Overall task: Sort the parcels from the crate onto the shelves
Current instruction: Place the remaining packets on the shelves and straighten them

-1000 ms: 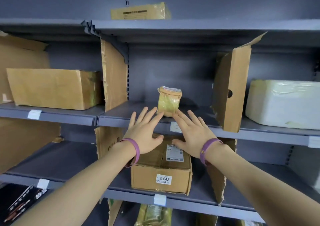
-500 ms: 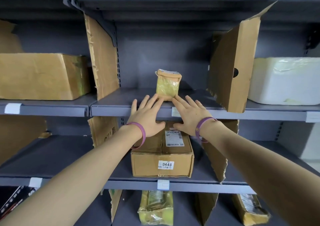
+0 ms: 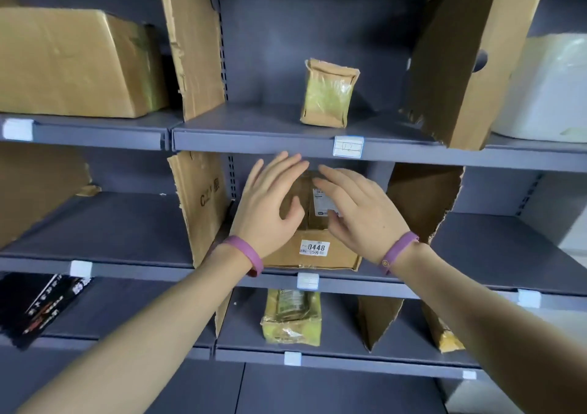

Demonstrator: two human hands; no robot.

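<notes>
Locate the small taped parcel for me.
Head view, centre: the small taped parcel stands upright on the upper shelf, between the left divider and the right divider, above the 0448 box.

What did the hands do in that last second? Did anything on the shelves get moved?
Both hands came away from the small taped parcel and dropped down. The left hand and right hand are now open in front of the box marked 0448 one level lower, gripping nothing. The parcel stays upright on its shelf, and the other boxes have not shifted.
</notes>
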